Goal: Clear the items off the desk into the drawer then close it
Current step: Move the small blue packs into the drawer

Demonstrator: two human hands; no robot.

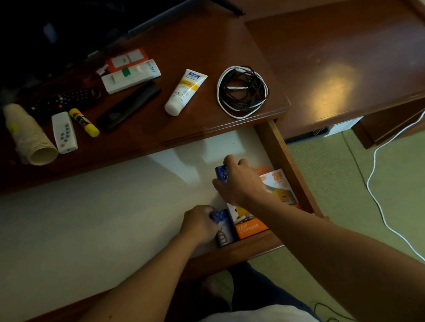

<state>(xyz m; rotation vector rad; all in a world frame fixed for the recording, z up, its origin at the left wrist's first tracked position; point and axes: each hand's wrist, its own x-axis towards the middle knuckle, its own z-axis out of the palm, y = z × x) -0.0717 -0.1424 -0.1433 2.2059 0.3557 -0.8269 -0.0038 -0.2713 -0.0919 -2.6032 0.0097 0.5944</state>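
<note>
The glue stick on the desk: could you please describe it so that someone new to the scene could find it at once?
Start at the wooden desk above the open drawer and look to its left part. There, between a small white remote and a long black remote, lies the glue stick. It is the only bright yellow thing there, a short tube lying aslant.

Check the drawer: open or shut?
Open. The drawer is pulled out, white liner exposed, both hands inside it.

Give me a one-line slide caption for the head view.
Both hands, left hand and right hand, place blue items in the open drawer; remotes, tube, cables remain on desk.
</note>
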